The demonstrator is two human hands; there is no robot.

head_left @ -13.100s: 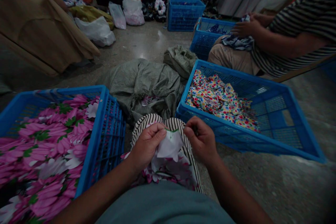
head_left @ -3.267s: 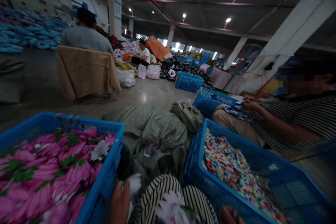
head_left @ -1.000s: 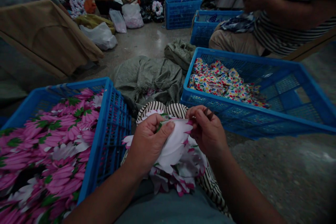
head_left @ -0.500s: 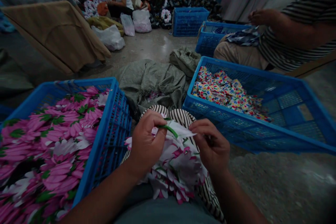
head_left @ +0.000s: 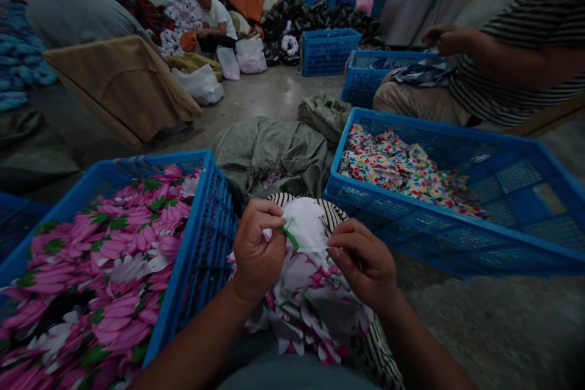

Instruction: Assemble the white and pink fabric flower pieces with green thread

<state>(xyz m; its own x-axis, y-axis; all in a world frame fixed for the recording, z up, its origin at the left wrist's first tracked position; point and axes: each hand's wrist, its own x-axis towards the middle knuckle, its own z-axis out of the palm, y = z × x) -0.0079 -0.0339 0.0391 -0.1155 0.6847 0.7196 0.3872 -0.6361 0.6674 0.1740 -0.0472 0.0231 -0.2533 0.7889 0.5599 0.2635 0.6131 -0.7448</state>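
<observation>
Concrete floor (head_left: 479, 329) below, floral cloth (head_left: 306, 311) pinched in left-hand fingers (head_left: 269, 212).

floral cloth (head_left: 311, 298) in lap: thin soft woven fabric, matt, paler on the underside, w/ narrow grn strip (head_left: 289, 236) along the edge, also matt. more of the same cloth piled in l. crate (head_left: 201, 225): blue moulded plastic, mesh walls, smooth w/ slight sheen. r. crate (head_left: 411, 225) same plastic, holds dotted cloth (head_left: 393, 170), matt, thin. striped fabric (head_left: 377, 347) under the work looks soft, no shine. grey-grn sack (head_left: 269, 158) on the floor: coarse woven stuff, creased, dull. concrete floor (head_left: 479, 329) rough close up, glossy further out. white plastic bags (head_left: 198, 85) thin, slightly shiny. tan cloth (head_left: 119, 85) matt, heavy-looking.
</observation>
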